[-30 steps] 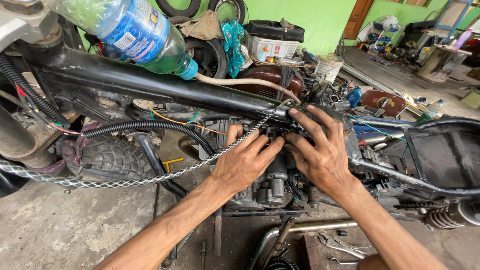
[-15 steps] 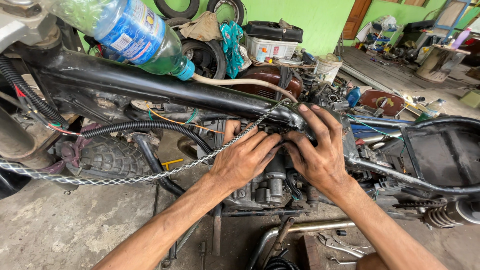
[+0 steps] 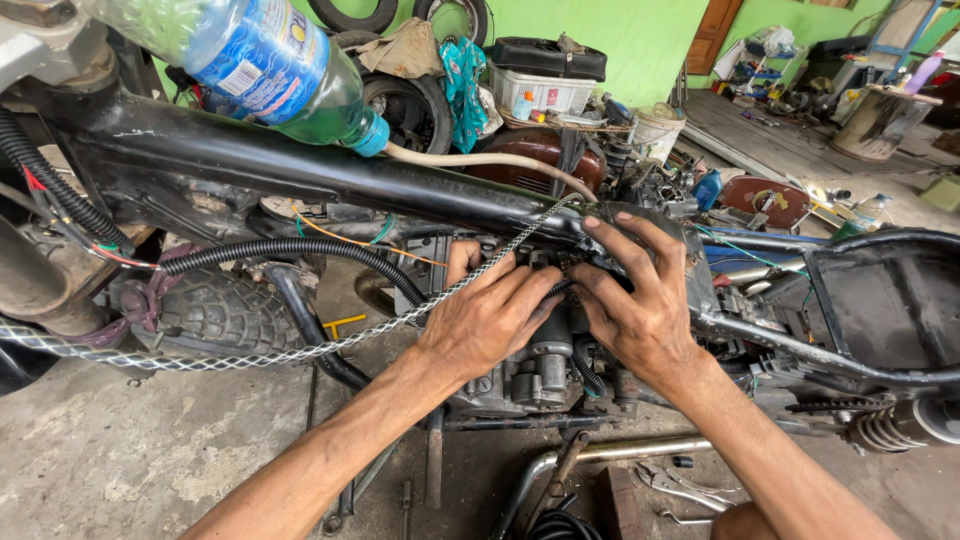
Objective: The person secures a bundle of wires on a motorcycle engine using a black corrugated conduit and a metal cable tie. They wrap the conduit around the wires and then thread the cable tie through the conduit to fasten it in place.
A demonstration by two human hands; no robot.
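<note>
Hands, left point(image 3: 487, 318) and right point(image 3: 642, 300), press half-curled grips, holding nothing visible, onto engine point(image 3: 535, 375) beneath left-to-right frame tube point(image 3: 300, 165).

Light: even daylight was cast from 1 o'clock.
Shadows: soft, kept under the frame point(image 3: 300, 165).
Edges: bent by the wide lens.

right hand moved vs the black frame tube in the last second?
Barely. The right hand stays pressed on the engine just under the black frame tube, fingers spread as before; the left hand also holds its place.
</note>
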